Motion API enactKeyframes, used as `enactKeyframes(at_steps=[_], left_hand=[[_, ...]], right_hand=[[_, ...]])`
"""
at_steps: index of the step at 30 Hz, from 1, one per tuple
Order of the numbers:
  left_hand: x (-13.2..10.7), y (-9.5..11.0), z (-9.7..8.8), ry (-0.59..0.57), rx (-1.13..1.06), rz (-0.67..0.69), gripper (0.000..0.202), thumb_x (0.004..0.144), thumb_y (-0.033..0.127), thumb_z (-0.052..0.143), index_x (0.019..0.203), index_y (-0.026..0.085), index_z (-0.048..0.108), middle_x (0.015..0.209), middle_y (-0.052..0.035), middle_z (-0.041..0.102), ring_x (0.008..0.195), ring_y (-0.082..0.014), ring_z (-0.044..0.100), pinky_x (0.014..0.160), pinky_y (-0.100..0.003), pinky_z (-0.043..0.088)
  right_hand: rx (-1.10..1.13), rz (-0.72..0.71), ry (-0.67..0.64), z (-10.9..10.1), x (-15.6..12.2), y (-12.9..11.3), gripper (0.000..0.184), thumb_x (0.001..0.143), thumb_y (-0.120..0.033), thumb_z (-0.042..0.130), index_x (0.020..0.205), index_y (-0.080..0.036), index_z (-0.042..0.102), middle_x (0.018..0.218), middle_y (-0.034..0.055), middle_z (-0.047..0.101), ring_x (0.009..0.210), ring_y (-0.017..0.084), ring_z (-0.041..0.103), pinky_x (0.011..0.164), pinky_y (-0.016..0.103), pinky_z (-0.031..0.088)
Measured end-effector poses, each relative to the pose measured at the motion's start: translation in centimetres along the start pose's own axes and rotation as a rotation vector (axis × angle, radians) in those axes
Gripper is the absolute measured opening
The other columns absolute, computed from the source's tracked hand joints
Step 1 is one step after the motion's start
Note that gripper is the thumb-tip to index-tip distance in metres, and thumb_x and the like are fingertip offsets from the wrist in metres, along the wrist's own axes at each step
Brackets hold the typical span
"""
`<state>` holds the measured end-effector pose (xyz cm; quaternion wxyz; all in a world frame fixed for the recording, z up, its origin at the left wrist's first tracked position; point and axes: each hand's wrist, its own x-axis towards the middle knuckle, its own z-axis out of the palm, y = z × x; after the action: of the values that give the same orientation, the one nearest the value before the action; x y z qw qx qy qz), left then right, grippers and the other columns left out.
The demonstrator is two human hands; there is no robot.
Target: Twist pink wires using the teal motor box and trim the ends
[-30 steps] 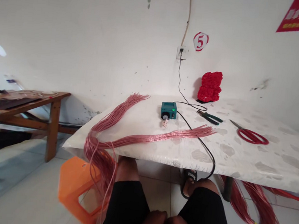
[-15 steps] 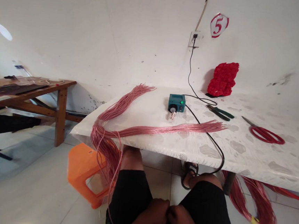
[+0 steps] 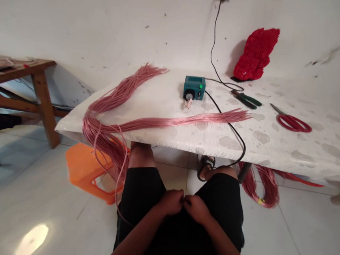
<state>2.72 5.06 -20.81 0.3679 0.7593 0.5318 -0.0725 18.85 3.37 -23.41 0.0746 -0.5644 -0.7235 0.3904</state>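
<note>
My left hand (image 3: 172, 202) and my right hand (image 3: 196, 208) meet above my lap, below the table's front edge. Both have curled fingers, close together at the fingertips; anything between them is too dark and small to make out. A long bundle of pink wires (image 3: 170, 122) lies bent on the table, its two frayed ends pointing back and right, with the bend hanging over the left front edge. From it a loose pink wire (image 3: 117, 197) drops toward my left thigh and passes out of sight by my left forearm.
On the table (image 3: 163, 138) stand a small teal machine (image 3: 194, 88) with a black cord, pliers (image 3: 246, 99), red-handled scissors (image 3: 293, 122) and a red fluffy block (image 3: 257, 54). An orange stool (image 3: 84, 167) is at left. More pink wire coils (image 3: 267, 189) hang below the table at right.
The view has tipped downward and shifted, so the table sits higher and more of my forearms shows. My hands stay closed together over my lap. The wires and tools lie as before.
</note>
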Motion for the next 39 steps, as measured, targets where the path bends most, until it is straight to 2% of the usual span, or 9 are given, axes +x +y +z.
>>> enactKeyframes(at_steps=[3, 6, 8, 14, 19, 29, 33, 36, 39], left_hand=[[0.1, 0.2, -0.4, 0.038, -0.077, -0.015, 0.032, 0.097, 0.036, 0.061, 0.122, 0.016, 0.062, 0.122, -0.0099, 0.065, 0.104, -0.0221, 0.066, 0.089, -0.044, 0.057], [0.3, 0.2, -0.7, 0.069, -0.168, -0.011, 0.032, 0.097, 0.036, 0.061, 0.122, 0.016, 0.062, 0.121, -0.0098, 0.065, 0.103, -0.0217, 0.066, 0.089, -0.043, 0.058], [0.5, 0.1, -0.8, 0.09, -0.229, -0.001, 0.032, 0.097, 0.036, 0.061, 0.122, 0.015, 0.062, 0.12, -0.0097, 0.065, 0.103, -0.0216, 0.066, 0.088, -0.043, 0.058], [1.1, -0.4, 0.0, 0.166, -0.368, 0.037, 0.03, 0.097, 0.035, 0.061, 0.119, 0.015, 0.063, 0.117, -0.009, 0.067, 0.1, -0.0205, 0.067, 0.087, -0.042, 0.058], [1.2, -0.6, 0.1, 0.208, -0.393, 0.051, 0.029, 0.097, 0.035, 0.061, 0.117, 0.014, 0.063, 0.111, -0.0078, 0.068, 0.095, -0.0193, 0.067, 0.085, -0.04, 0.058], [0.0, 0.5, -1.4, 0.204, -0.309, 0.068, 0.023, 0.097, 0.036, 0.061, 0.1, 0.014, 0.067, 0.097, -0.0048, 0.069, 0.089, -0.0171, 0.067, 0.084, -0.038, 0.056], [-0.7, 1.1, -1.8, 0.236, -0.302, 0.06, 0.011, 0.094, 0.026, 0.062, 0.093, 0.016, 0.066, 0.088, -0.0022, 0.069, 0.083, -0.0166, 0.065, 0.082, -0.036, 0.053], [-1.5, 1.9, -2.5, 0.263, -0.329, 0.065, 0.008, 0.089, 0.017, 0.058, 0.088, 0.02, 0.065, 0.085, -0.0007, 0.071, 0.081, -0.0167, 0.066, 0.08, -0.032, 0.049], [-2.8, 3.0, -3.9, 0.279, -0.402, 0.082, 0.008, 0.088, 0.02, 0.056, 0.089, 0.021, 0.064, 0.087, -0.0003, 0.071, 0.084, -0.017, 0.067, 0.078, -0.03, 0.049]], right_hand=[[0.062, -0.01, 0.029, -0.2, 0.1, 0.2, 0.025, 0.095, -0.022, 0.05, 0.085, -0.015, 0.072, 0.079, 0.0053, 0.073, 0.074, 0.015, 0.064, 0.069, 0.026, 0.04], [0.157, -0.02, 0.059, -0.1, 0.3, 0.7, 0.029, 0.099, -0.038, 0.055, 0.086, -0.015, 0.066, 0.077, -0.0003, 0.066, 0.071, 0.014, 0.062, 0.073, 0.03, 0.049], [0.228, -0.021, 0.088, 0.1, 0.4, 1.1, 0.031, 0.099, -0.041, 0.055, 0.087, -0.015, 0.065, 0.076, -0.0012, 0.064, 0.069, 0.013, 0.06, 0.072, 0.031, 0.05], [0.41, -0.042, 0.172, 0.2, 0.7, 1.7, 0.025, 0.095, -0.033, 0.053, 0.085, -0.017, 0.069, 0.066, -0.0019, 0.058, 0.061, 0.012, 0.05, 0.061, 0.025, 0.037], [0.499, -0.054, 0.2, 0.1, 0.7, 1.7, 0.023, 0.09, -0.031, 0.055, 0.082, -0.016, 0.071, 0.063, -0.0025, 0.055, 0.058, 0.011, 0.045, 0.059, 0.024, 0.034], [0.6, -0.057, 0.184, -0.5, 0.5, 1.2, 0.015, 0.084, -0.025, 0.06, 0.077, -0.015, 0.07, 0.056, -0.0061, 0.045, 0.054, 0.009, 0.037, 0.053, 0.022, 0.03], [0.63, -0.061, 0.185, -0.9, 0.2, 0.9, 0.014, 0.081, -0.023, 0.06, 0.076, -0.015, 0.07, 0.056, -0.0054, 0.048, 0.053, 0.009, 0.039, 0.052, 0.022, 0.031], [0.646, -0.069, 0.219, -1.6, -0.5, 0.1, 0.015, 0.08, -0.024, 0.06, 0.074, -0.015, 0.071, 0.054, -0.0058, 0.046, 0.052, 0.008, 0.037, 0.051, 0.022, 0.03], [0.655, -0.075, 0.288, -2.9, -1.7, -1.3, 0.015, 0.081, -0.026, 0.061, 0.074, -0.016, 0.07, 0.054, -0.0066, 0.043, 0.051, 0.008, 0.035, 0.05, 0.022, 0.029]])
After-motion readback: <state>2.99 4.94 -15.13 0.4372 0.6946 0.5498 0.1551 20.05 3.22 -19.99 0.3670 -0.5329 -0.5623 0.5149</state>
